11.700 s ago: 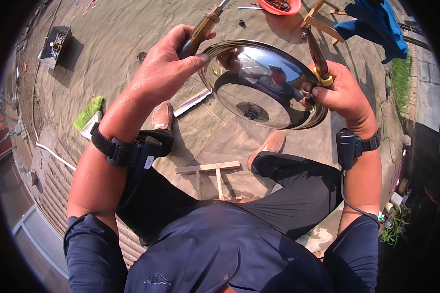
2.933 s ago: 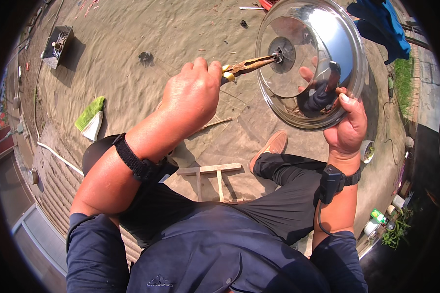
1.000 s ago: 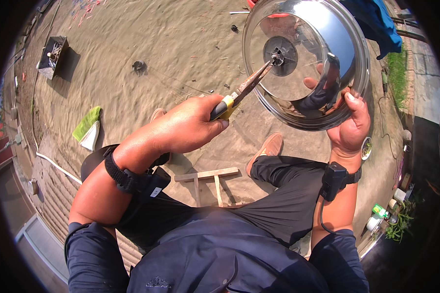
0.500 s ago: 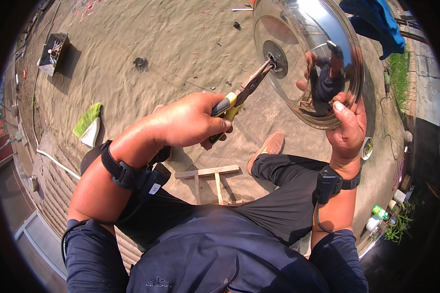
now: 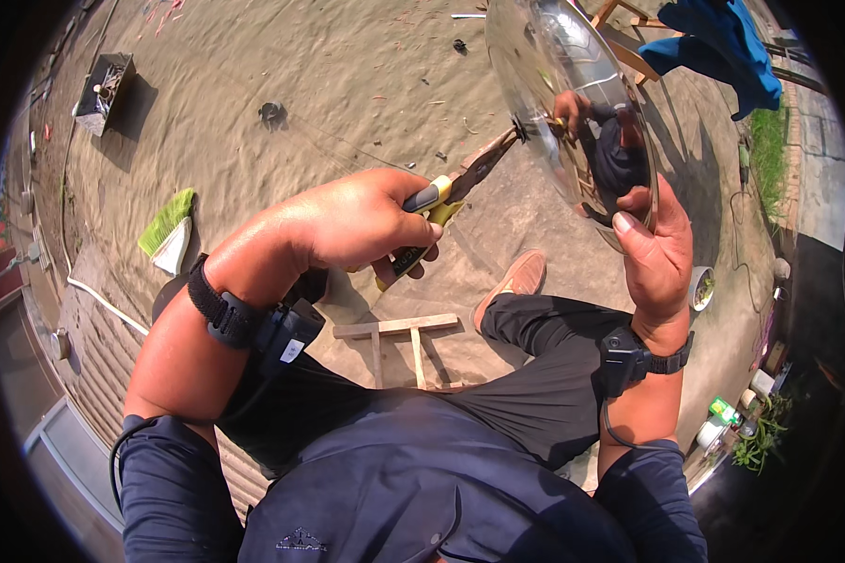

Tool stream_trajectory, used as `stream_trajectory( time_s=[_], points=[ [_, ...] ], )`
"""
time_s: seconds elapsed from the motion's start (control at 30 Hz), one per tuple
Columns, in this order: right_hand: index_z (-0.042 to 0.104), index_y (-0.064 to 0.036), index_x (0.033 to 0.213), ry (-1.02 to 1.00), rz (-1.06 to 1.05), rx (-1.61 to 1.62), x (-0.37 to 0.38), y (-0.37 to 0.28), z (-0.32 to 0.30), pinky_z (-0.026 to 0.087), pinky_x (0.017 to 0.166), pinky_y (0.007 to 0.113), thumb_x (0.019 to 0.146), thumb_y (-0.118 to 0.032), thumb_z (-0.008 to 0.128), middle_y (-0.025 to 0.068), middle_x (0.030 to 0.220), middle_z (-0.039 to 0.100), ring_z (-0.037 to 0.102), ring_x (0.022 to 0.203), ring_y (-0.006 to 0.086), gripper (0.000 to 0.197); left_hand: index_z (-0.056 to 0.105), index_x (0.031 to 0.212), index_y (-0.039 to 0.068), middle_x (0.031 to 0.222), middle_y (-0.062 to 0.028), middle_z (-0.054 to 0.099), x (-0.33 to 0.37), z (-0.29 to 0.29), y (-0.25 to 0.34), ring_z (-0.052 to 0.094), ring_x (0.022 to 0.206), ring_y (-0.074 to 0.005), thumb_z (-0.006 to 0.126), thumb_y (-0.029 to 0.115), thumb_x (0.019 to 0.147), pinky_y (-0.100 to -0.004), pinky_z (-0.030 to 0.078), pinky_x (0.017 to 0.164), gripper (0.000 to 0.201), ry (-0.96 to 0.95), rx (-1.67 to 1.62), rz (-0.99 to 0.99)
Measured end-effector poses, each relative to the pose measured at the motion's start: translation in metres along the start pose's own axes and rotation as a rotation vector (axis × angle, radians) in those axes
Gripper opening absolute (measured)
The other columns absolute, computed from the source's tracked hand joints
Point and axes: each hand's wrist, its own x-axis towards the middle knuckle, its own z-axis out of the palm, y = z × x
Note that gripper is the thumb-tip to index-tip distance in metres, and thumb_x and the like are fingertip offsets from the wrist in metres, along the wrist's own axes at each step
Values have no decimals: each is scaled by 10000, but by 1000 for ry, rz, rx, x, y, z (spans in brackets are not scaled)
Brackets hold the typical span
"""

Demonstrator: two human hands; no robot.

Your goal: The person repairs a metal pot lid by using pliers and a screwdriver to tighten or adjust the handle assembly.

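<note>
My left hand (image 5: 366, 220) is closed round the yellow-and-grey handles of a pair of pliers (image 5: 479, 169). The jaws of the pliers are at a small dark fitting (image 5: 520, 129) in the middle of a shiny, mirror-like round lid (image 5: 582, 117). Whether they grip the fitting, I cannot tell. With thumb and fingers, my right hand (image 5: 657, 253) pinches the near right rim of the lid. The lid is held tilted, almost edge-on, and its surface reflects a figure. Part of its far edge runs out of view at the top.
A small wooden stool (image 5: 399, 328) is between my legs. On the ground lie a green-and-white brush head (image 5: 167, 233) and a dark crumpled piece (image 5: 272, 114). A box of tools (image 5: 105, 94) stands far left; blue cloth (image 5: 723, 52) hangs over a wooden frame far right.
The lid has turned more edge-on, and its right rim has moved left with my right hand. My left hand and the pliers have shifted only slightly.
</note>
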Motion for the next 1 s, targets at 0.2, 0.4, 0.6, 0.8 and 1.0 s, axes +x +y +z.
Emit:
stream_trajectory(
  time_s=[0.2, 0.4, 0.6, 0.8, 1.0],
  points=[
    [543, -39, 1419, -146, -100, -52, 4, -13, 6, 423, 875, 256, 870, 2, 612, -5, 1109, 597, 530, 991, 97, 555, 596, 1170, 7, 936, -62, 713, -3, -1, 2, 687, 780, -141, 601, 182, 989, -280, 558, 620, 252, -21, -98, -36],
    [544, -44, 1426, -180, -88, -119, 2, -9, -4, 419, 831, 234, 867, 20, 593, 0, 1103, 595, 524, 962, 93, 565, 594, 1112, 28, 884, -50, 711, 0, 5, 2, 676, 699, -122, 600, 235, 1007, -257, 502, 556, 231, -30, -64, -17],
    [548, -71, 1432, -136, 6, -81, -1, -6, -10, 409, 840, 238, 857, 17, 590, 6, 1105, 599, 520, 961, 100, 583, 586, 1021, 47, 835, -31, 700, 1, 11, -4, 656, 655, -104, 591, 271, 1018, -252, 473, 542, 224, -37, -105, 3],
    [570, -35, 1388, 12, 55, 59, -9, 13, -18, 390, 927, 271, 840, -10, 600, 19, 1100, 606, 527, 1012, 123, 549, 600, 970, 5, 822, -81, 674, 5, 13, -16, 678, 722, -174, 605, 268, 1009, -325, 518, 621, 265, -81, -250, 28],
    [576, -23, 1370, 47, 86, 70, -9, 11, -15, 379, 960, 281, 833, -13, 598, 21, 1094, 608, 531, 1036, 129, 538, 616, 1030, 9, 833, -76, 671, 6, 16, -18, 658, 723, -171, 642, 283, 992, -324, 523, 661, 278, -94, -346, -19]
  ],
)
